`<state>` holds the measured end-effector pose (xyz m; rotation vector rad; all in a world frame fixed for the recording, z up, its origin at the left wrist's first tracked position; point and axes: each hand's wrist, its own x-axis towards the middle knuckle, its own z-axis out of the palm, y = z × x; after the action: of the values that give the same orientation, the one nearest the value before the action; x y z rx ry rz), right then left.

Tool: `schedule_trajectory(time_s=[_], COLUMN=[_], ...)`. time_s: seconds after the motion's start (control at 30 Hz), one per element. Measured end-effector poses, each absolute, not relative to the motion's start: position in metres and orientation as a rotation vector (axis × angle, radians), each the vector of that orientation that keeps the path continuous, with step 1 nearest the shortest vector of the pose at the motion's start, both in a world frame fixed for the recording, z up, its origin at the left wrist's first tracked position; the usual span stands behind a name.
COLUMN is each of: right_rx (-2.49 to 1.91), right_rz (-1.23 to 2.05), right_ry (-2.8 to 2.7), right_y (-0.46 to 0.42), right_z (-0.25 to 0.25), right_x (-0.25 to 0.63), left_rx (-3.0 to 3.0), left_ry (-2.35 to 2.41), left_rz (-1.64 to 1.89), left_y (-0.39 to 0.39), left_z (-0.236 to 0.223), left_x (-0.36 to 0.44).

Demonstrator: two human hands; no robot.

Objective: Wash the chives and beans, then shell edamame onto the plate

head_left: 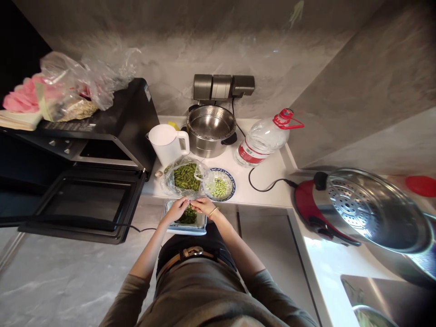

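My left hand (179,208) and my right hand (204,206) meet at the counter's front edge, fingertips pinched together. Between them is what looks like a single edamame pod, mostly hidden by the fingers. Below the hands is a light-blue-rimmed bin (200,230) with green pods or shells (188,215) in it. Just beyond them, an open clear plastic bag (169,183) holds many green edamame pods (186,176). To its right, a blue-patterned plate (232,181) carries pale green shelled beans (220,187), with the bag's edge over its left rim.
Behind the bag stand a white pitcher (165,144) and a steel pot (207,147). A large water bottle (260,144) is on the right, near a black cable (264,190). An oven's open door (91,202) juts out at left. A red steamer (306,204) sits far right, near the sink (384,295).
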<state>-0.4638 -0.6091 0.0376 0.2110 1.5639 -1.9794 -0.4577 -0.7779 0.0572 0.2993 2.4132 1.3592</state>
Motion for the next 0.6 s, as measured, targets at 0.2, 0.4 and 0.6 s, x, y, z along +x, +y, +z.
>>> schedule_trajectory(time_s=[0.2, 0.4, 0.6], right_rx=[0.182, 0.481, 0.588], right_rz=[-1.974, -2.134, -2.115], right_ry=[1.352, 1.274, 1.334], right_y=[-0.592, -0.6, -0.618], right_z=[0.037, 0.024, 0.011], right_x=[-0.463, -0.458, -0.456], left_rx=[0.119, 0.23, 0.318], left_ry=[2.588, 2.688, 2.863], left_rz=[1.249, 0.673, 0.574], left_y=[-0.801, -0.789, -0.768], left_z=[0.046, 0.036, 0.046], left_x=[-0.459, -0.436, -0.432])
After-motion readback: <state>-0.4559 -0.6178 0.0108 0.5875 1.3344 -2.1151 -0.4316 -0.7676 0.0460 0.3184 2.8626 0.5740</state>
